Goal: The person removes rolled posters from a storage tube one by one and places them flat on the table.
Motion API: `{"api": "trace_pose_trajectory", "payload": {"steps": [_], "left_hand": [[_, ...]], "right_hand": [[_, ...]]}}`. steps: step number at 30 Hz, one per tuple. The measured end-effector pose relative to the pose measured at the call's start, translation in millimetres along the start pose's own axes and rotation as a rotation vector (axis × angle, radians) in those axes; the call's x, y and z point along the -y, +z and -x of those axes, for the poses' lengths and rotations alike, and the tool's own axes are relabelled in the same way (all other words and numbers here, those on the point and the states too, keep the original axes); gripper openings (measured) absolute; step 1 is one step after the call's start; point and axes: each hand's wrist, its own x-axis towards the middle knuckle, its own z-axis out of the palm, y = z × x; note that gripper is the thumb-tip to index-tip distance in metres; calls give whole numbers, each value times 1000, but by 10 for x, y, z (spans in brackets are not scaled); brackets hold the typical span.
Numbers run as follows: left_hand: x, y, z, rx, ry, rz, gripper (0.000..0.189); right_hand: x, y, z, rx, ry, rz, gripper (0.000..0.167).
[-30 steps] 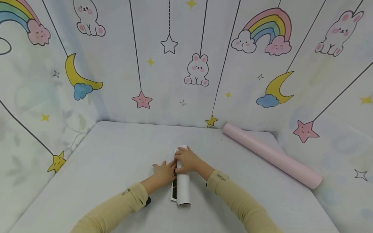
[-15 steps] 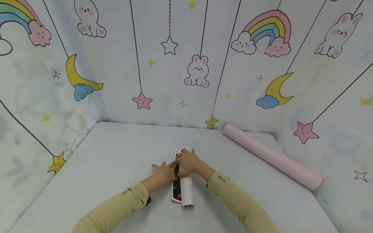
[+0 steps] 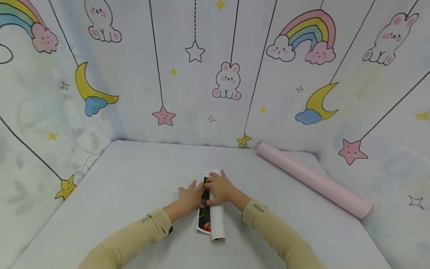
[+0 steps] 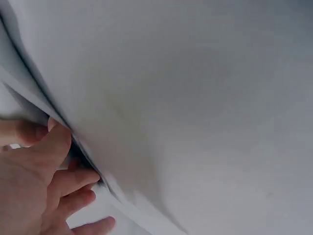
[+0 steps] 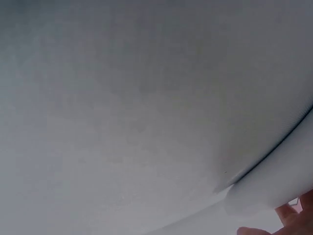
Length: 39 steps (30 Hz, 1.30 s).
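A white-backed poster (image 3: 218,220) lies partly rolled up on the table in front of me, in the head view. Its uncovered strip (image 3: 203,218) on the left shows a dark print with a bit of red. My right hand (image 3: 220,188) grips the roll from above, fingers curled over it. On the flat strip rests my left hand (image 3: 191,196), its fingers spread and touching the sheet. The left wrist view shows that hand's thumb and fingers (image 4: 73,181) at the sheet's edge. Only fingertips (image 5: 288,215) beside the white roll (image 5: 269,176) appear in the right wrist view.
A long pink roll (image 3: 312,179) lies slantwise along the right side of the white table (image 3: 144,164). Behind and beside the table stand cloth walls printed with rabbits, stars, moons and rainbows.
The roll has shifted slightly right with my right hand, and more of the dark printed strip shows. My left hand has stayed on the left edge, moving only slightly.
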Motion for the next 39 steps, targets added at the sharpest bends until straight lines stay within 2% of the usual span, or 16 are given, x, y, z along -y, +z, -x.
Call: {"api": "trace_pose_trajectory", "payload": {"steps": [4, 6, 12, 16, 20, 24, 28, 33, 39], "left_hand": [[43, 3, -62, 63, 46, 16, 68], [76, 17, -82, 95, 54, 61, 69], [136, 16, -72, 118, 79, 100, 68], [148, -16, -28, 134, 88, 81, 65], [172, -43, 8, 144, 81, 63, 65], [208, -44, 21, 159, 69, 64, 65], [247, -32, 28, 177, 62, 76, 66], [306, -35, 67, 185, 64, 81, 66], [374, -41, 106, 185, 68, 118, 66]], "right_hand": [[-24, 18, 25, -10, -19, -14, 55], [-37, 20, 34, -11, -34, -25, 54], [-60, -3, 37, -26, -89, -24, 38], [-74, -18, 45, -14, -73, 32, 30], [-67, -25, 69, 17, -33, 86, 29], [-39, -47, 115, 67, 7, 164, 35], [-13, -65, 179, 95, 23, 229, 47], [-24, -46, 270, 75, 20, 269, 57], [-101, -3, 395, 51, 36, 263, 59]]}}
